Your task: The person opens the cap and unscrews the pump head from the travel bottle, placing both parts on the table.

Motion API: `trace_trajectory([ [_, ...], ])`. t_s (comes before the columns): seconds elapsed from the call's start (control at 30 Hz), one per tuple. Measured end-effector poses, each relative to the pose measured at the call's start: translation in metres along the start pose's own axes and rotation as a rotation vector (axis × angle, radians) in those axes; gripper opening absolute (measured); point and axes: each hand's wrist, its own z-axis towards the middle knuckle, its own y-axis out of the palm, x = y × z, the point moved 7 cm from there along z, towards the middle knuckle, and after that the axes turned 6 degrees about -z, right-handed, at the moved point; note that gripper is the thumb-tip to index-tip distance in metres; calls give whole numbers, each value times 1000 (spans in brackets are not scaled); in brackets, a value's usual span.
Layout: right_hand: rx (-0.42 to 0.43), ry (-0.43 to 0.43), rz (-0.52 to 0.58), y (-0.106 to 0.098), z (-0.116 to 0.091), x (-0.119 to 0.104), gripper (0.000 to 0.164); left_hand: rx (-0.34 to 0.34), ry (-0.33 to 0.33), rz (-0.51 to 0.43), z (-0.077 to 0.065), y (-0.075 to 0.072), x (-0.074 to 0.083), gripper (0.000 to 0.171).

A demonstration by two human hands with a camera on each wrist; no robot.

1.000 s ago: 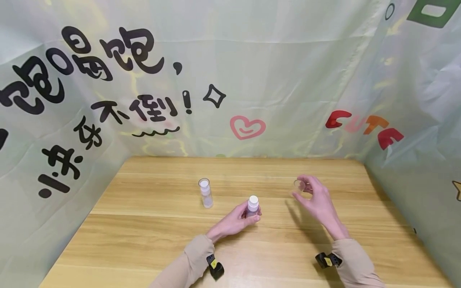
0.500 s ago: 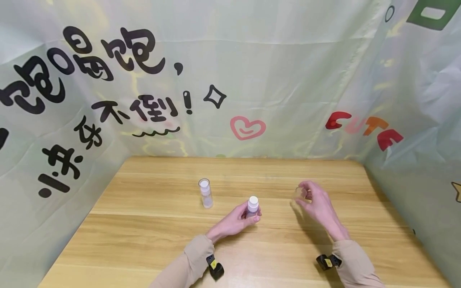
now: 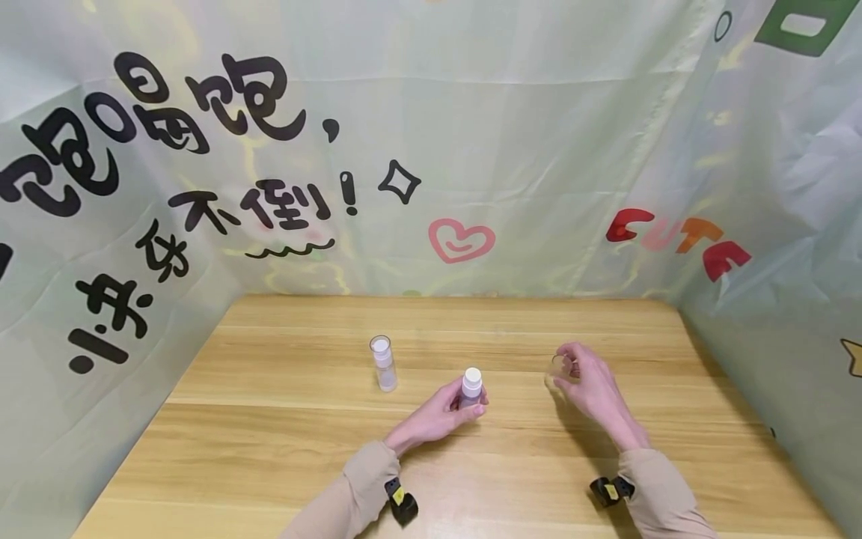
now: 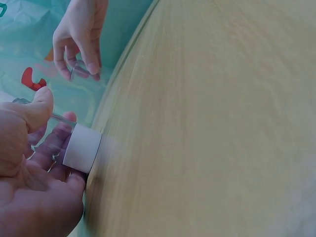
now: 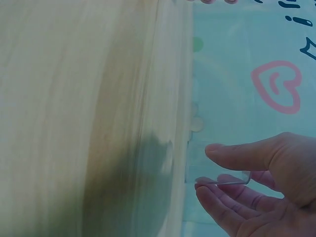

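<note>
My left hand (image 3: 438, 410) grips a small spray bottle (image 3: 472, 385) with a white top and a see-through body. It stands upright near the middle of the table; in the left wrist view its white part (image 4: 83, 148) lies by the fingers. To the right, my right hand (image 3: 595, 380) holds a clear cap (image 3: 557, 367) between thumb and fingers, low over the table or touching it; I cannot tell which. The cap's see-through wall (image 5: 232, 183) shows faintly in the right wrist view. A similar bottle (image 3: 384, 365) with its clear cap on stands left of my left hand.
The wooden table (image 3: 269, 442) runs back to a printed cloth (image 3: 539, 150) that rises behind it and on both sides. A black wrist camera (image 3: 402, 503) sits on the left sleeve, another camera (image 3: 609, 491) on the right sleeve.
My right hand has come down a little with the clear cap, toward the tabletop. My left hand and both bottles have stayed in place.
</note>
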Motion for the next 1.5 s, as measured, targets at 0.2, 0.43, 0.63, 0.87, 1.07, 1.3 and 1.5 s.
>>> trace_trajectory([
  [0.2,-8,-3,-17,5,0,1,43,-5,0,4,0,0,-1,25],
  [0.43,-7,-5,-44,8,-1,3,41,-9,-1,4,0,0,0,29],
  [0.63,-3,-13,-44,8,-2,2,48,-3,5,-6,0,0,0,27],
  [0.87,38,-53,-22,5,-4,-8,62,-1,4,-2,1,-1,0,28],
  [1.07,107,-105,42,1,-7,-21,77,-8,-2,5,0,0,-1,31],
  [1.3,76,-128,101,5,-11,-32,97,-5,-5,-3,0,0,-2,30],
  [1.5,50,-142,139,6,-14,-44,100,-10,-7,0,0,0,-1,28],
])
